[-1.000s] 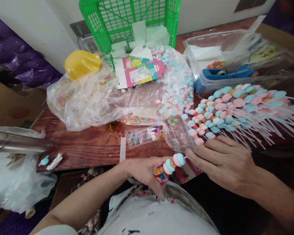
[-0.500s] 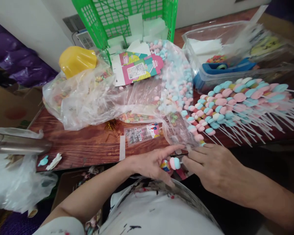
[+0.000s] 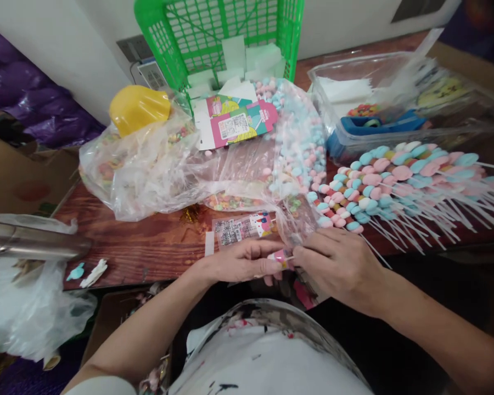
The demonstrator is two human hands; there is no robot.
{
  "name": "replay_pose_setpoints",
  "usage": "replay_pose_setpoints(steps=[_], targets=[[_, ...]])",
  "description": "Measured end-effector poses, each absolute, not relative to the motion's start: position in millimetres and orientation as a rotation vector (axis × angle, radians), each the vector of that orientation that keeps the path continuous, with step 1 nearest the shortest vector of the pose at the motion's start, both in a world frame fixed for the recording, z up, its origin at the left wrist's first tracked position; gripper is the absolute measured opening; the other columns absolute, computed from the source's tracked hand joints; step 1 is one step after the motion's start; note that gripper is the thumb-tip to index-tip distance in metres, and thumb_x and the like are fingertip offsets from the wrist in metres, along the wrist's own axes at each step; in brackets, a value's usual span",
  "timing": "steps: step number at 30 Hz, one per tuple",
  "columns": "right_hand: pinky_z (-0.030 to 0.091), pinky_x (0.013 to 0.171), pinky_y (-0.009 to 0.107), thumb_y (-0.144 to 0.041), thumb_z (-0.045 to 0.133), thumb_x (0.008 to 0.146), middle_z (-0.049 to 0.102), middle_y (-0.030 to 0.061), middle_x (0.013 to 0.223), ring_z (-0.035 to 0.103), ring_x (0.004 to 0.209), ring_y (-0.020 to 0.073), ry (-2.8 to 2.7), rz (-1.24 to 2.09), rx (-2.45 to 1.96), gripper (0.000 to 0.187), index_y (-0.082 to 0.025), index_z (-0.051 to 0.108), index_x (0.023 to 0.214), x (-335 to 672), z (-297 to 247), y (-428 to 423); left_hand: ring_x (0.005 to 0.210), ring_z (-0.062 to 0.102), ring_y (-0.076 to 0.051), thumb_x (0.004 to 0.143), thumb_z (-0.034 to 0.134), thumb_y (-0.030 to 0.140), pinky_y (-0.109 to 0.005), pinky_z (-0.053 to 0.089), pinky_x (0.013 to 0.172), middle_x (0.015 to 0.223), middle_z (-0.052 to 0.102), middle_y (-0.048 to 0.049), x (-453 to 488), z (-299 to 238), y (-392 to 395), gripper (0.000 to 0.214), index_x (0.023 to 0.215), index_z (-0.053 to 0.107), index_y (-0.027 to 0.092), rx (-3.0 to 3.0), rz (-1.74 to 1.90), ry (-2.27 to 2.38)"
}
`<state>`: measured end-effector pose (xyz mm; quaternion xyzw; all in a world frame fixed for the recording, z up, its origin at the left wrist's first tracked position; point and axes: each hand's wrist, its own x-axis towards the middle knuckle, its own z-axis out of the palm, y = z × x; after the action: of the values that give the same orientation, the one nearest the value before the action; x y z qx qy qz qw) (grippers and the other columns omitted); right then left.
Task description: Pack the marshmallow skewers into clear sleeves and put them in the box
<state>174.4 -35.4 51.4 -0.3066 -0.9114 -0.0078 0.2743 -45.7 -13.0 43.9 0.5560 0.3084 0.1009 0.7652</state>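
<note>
My left hand (image 3: 251, 260) is closed, thumb and fingers pinching a small printed wrapper (image 3: 280, 257) in pink, white and yellow; most of it is hidden. From the wrapper's right end a thin white stick (image 3: 290, 258) runs into the fingers of my right hand (image 3: 340, 266), which are closed on it. Just beyond my left hand, a clear printed bag (image 3: 245, 227) lies flat on the table. Marshmallow skewers (image 3: 379, 181) with pink and blue pieces are piled to the right of my right hand, their white sticks pointing toward me.
Clear plastic bags of candy (image 3: 148, 170) and marshmallows (image 3: 300, 142) cover the table's middle, with a printed carton (image 3: 234, 123) on top. Behind stands a green crate (image 3: 218, 27). A clear bin (image 3: 341, 142) holds a blue tape dispenser (image 3: 379, 123). A metal cylinder (image 3: 33, 240) is at left.
The pink and blue marshmallow that showed between my hands is now out of sight. My left fingers have closed from a spread pose, and both hands have risen slightly toward the table edge.
</note>
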Motion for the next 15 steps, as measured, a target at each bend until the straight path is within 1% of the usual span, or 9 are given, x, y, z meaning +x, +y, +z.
replay_pose_setpoints(steps=[1, 2, 4, 7, 9, 10, 12, 13, 15], targets=[[0.038, 0.061, 0.027, -0.005, 0.04, 0.085, 0.058, 0.0036, 0.073, 0.051, 0.069, 0.015, -2.445, 0.045, -0.814, 0.024, -0.017, 0.061, 0.082, 176.2, 55.8, -32.2, 0.054, 0.051, -0.006, 0.083, 0.059, 0.052, -0.016, 0.036, 0.046, 0.078, 0.064, -0.0041, -48.6, 44.4, -13.6, 0.043, 0.103, 0.065, 0.014, 1.17, 0.206, 0.722], [0.041, 0.063, 0.027, -0.002, 0.038, 0.083, 0.06, 0.0049, 0.079, 0.053, 0.074, 0.0154, -2.44, 0.132, -0.8, 0.027, -0.017, 0.06, 0.088, 176.1, 59.1, -30.2, 0.046, 0.045, -0.004, 0.085, 0.055, 0.054, -0.015, 0.03, 0.04, 0.072, 0.063, -0.0037, -49.6, 43.9, -15.1, 0.045, 0.092, 0.066, 0.012, 1.149, 0.216, 0.779], [0.045, 0.07, 0.026, 0.003, 0.036, 0.08, 0.062, 0.0064, 0.09, 0.056, 0.083, 0.0157, -2.42, 0.319, -0.809, 0.034, -0.017, 0.057, 0.1, 170.7, 61.7, -29.3, 0.04, 0.039, -0.003, 0.084, 0.054, 0.058, -0.016, 0.026, 0.037, 0.064, 0.061, -0.0023, -46.3, 39.9, -20.1, 0.048, 0.081, 0.066, 0.011, 1.125, 0.313, 0.87], [0.046, 0.068, 0.026, 0.001, 0.038, 0.081, 0.061, 0.0051, 0.087, 0.057, 0.078, 0.0157, -2.371, 0.455, -0.91, 0.031, -0.017, 0.053, 0.101, 155.1, 55.7, -30.7, 0.046, 0.048, -0.006, 0.077, 0.06, 0.061, -0.017, 0.037, 0.044, 0.062, 0.059, -0.0009, -35.3, 29.3, -27.3, 0.05, 0.071, 0.063, 0.011, 1.131, 0.549, 0.857], [0.046, 0.066, 0.027, 0.0, 0.037, 0.082, 0.059, 0.0046, 0.081, 0.056, 0.074, 0.0164, -2.343, 0.454, -0.941, 0.028, -0.017, 0.053, 0.098, 146.9, 49.6, -29.6, 0.047, 0.047, -0.006, 0.073, 0.063, 0.063, -0.018, 0.04, 0.047, 0.057, 0.054, 0.0011, -30.5, 23.1, -28.8, 0.052, 0.066, 0.061, 0.011, 1.138, 0.678, 0.836], [0.047, 0.068, 0.029, -0.001, 0.036, 0.084, 0.059, 0.0052, 0.083, 0.056, 0.077, 0.017, -2.312, 0.447, -0.938, 0.028, -0.017, 0.053, 0.1, 144.8, 47.1, -28.1, 0.046, 0.045, -0.005, 0.073, 0.064, 0.062, -0.018, 0.04, 0.047, 0.054, 0.051, 0.0022, -29.7, 21.2, -28.4, 0.052, 0.064, 0.06, 0.011, 1.126, 0.734, 0.847], [0.049, 0.076, 0.031, -0.007, 0.039, 0.088, 0.06, 0.0077, 0.095, 0.058, 0.085, 0.0176, -2.154, 0.447, -0.974, 0.029, -0.017, 0.052, 0.112, 143.4, 44.1, -24.4, 0.044, 0.042, -0.005, 0.074, 0.064, 0.06, -0.018, 0.038, 0.045, 0.052, 0.049, 0.0034, -31.1, 21.0, -26.2, 0.048, 0.068, 0.062, 0.012, 1.059, 0.831, 0.917], [0.05, 0.076, 0.031, -0.012, 0.042, 0.089, 0.06, 0.0089, 0.103, 0.059, 0.088, 0.0174, -2.026, 0.455, -1.025, 0.033, -0.018, 0.049, 0.121, 142.8, 43.0, -22.7, 0.044, 0.042, -0.005, 0.076, 0.064, 0.058, -0.018, 0.037, 0.044, 0.053, 0.05, 0.0034, -32.7, 22.5, -24.9, 0.045, 0.075, 0.065, 0.012, 1.012, 0.884, 0.962], [0.053, 0.069, 0.027, -0.02, 0.05, 0.089, 0.06, 0.0095, 0.107, 0.06, 0.084, 0.0165, -1.778, 0.491, -1.126, 0.042, -0.019, 0.044, 0.131, 138.2, 39.8, -21.2, 0.049, 0.047, -0.007, 0.079, 0.062, 0.055, -0.018, 0.04, 0.047, 0.059, 0.054, 0.0026, -36.0, 27.0, -22.8, 0.046, 0.101, 0.066, 0.015, 0.935, 0.986, 1.032]])
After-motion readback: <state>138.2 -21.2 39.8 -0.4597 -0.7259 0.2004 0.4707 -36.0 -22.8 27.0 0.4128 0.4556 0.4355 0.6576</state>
